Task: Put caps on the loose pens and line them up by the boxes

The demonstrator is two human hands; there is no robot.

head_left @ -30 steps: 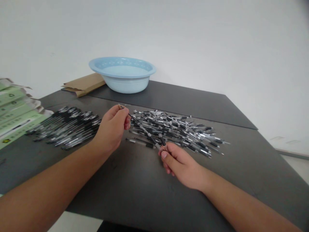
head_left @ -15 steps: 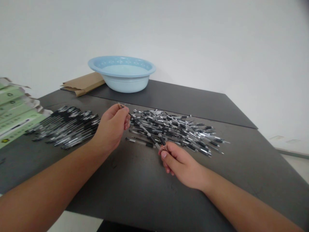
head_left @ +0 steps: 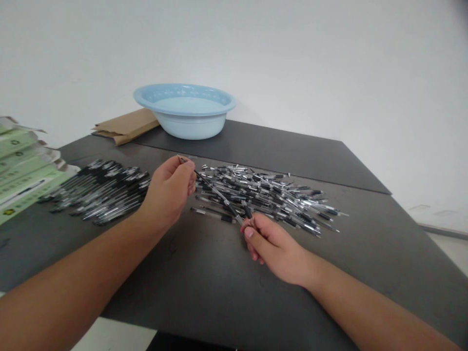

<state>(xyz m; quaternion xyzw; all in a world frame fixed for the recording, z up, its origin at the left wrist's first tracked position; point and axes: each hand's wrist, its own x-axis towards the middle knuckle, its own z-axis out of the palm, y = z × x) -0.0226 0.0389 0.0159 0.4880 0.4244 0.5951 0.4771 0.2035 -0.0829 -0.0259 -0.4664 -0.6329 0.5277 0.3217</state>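
A thin black-and-clear pen (head_left: 220,194) slants between my two hands, in front of a loose heap of pens (head_left: 268,192). My left hand (head_left: 174,180) is closed in a pinch on its upper left end. My right hand (head_left: 272,246) has its fingers closed at the lower right end, by the black grip. A second short black piece (head_left: 247,210) sticks up from the right fingertips; whether it is a cap or part of another pen I cannot tell. Left of my left wrist lies a row of pens with black caps (head_left: 109,190), roughly aligned.
Green-and-white boxes (head_left: 29,170) are stacked at the left edge. Behind, a light blue basin (head_left: 192,126) stands beside a flat brown cardboard piece (head_left: 126,126) on the dark table (head_left: 219,282). A white wall (head_left: 292,63) rises behind the table.
Hardly anything differs. My right hand shifts very slightly, and the pen stays between both hands; the piles stay as they were.
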